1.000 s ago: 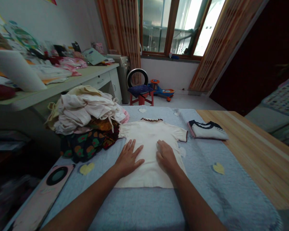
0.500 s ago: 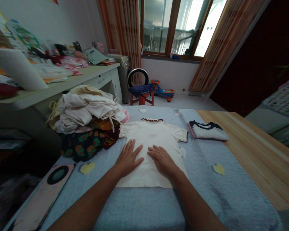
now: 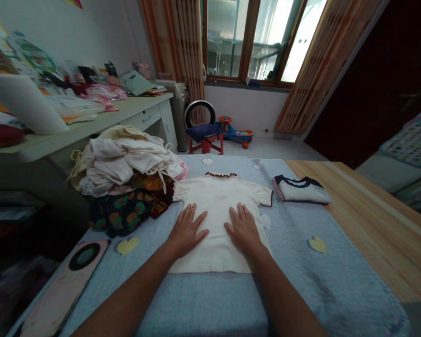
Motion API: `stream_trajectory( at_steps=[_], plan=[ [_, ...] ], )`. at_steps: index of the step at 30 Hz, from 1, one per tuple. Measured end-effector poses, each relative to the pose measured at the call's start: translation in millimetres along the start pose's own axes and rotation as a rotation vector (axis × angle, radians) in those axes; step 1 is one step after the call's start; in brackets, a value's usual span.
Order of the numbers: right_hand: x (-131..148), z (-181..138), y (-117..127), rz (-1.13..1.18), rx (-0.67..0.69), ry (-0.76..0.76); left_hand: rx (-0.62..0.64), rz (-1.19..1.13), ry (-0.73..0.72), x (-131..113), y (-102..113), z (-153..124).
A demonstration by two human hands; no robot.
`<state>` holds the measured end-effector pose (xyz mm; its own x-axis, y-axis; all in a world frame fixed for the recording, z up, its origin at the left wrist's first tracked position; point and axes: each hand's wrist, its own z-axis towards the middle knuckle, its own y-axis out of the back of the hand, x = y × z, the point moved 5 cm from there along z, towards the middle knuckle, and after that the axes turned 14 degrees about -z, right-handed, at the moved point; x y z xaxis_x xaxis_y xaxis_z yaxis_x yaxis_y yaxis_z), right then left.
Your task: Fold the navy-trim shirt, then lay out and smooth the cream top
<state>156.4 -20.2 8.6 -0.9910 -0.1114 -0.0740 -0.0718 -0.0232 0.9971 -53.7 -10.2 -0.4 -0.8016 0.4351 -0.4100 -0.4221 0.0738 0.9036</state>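
and here, right up close, two bare forearms come in from the bottom edge over a blue blanket (image 3: 210, 304), with a long pink object (image 3: 52, 295) bearing a dark round disc lying off to the left. now the hem of a cream short-sleeved shirt (image 3: 217, 194), spread flat on the blanket in the middle, collar pointing away, and both hands are on it! the left hand (image 3: 186, 231) lies palm down on the left half, wide open, fingers fanned, thumb angled inward, gripping nothing. the right hand (image 3: 244, 229) mirrors it on the other half, flat and open, fingers a little apart, no hold on anything; bare cloth shows between them. yellow hearts (image 3: 127, 245) mark the blanket on both sides. a bit further, a heap of clothes (image 3: 126, 159) rises at the left, right up against one sleeve, while a folded garment (image 3: 303, 191) with a dark neckline sits well clear on the right, by the bare wooden surface (image 3: 375, 224). and beyond: a cluttered desk (image 3: 150, 105), a red stool (image 3: 206, 146), a blue-and-orange ride-on toy (image 3: 235, 133), and, furthest back, a window (image 3: 228, 42) between patterned curtains (image 3: 184, 42).
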Motion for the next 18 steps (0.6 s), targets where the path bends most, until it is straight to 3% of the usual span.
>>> stream_trajectory(
  at_steps=[18],
  plan=[
    [-22.0, 4.1, -8.2, 0.049, -0.073, -0.212, -0.020, -0.012, -0.010, 1.5, 0.5, -0.7]
  ],
)
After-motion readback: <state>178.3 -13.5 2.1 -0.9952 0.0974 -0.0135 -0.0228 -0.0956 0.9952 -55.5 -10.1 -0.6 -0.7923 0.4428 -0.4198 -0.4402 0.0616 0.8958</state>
